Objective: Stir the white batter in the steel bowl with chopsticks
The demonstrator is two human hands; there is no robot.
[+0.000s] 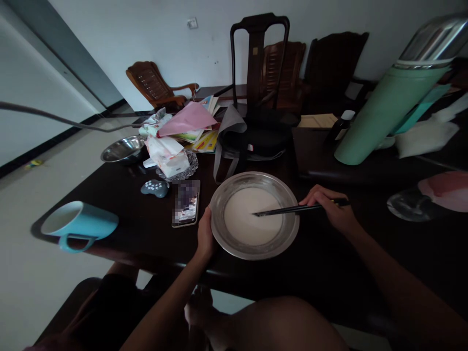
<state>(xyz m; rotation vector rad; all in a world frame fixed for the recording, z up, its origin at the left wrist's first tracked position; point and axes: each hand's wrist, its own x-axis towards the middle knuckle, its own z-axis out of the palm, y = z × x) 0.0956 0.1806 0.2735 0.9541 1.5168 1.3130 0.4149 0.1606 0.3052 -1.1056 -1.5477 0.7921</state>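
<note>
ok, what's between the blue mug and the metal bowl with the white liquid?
Head view: from the blue mug toward the metal bowl, first the phone, then the left hand at the bowl's side.

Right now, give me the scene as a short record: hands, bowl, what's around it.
left hand: holds near metal bowl by its left side
right hand: holds black chopsticks
chopstick tips: in the white liquid
left of bowl: phone, gray controller, blue mug
behind bowl: dark bag
right rear: green thermos
</note>
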